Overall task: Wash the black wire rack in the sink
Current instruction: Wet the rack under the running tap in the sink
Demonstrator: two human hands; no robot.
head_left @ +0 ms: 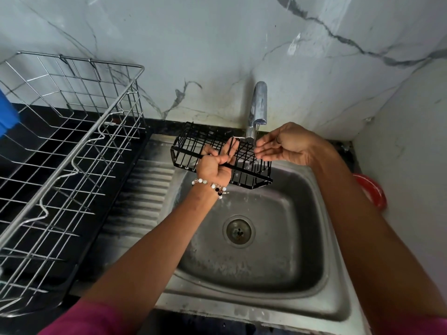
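- Your left hand [215, 163] grips the rack [221, 154] by its near rail, fingers through the wires, holding it above the back of the sink [251, 238] just under the tap [257, 110].
- Your right hand [283, 146] is relaxed and holds nothing, fingers straight, tips at the rack's right end beneath the spout.
- A thin stream seems to run from the tap; you likely need to turn the rack so water reaches every wire.
- Rub along the wires with the right fingers, corners and joints first.
- Keep the left grip firm; wet wire slips.
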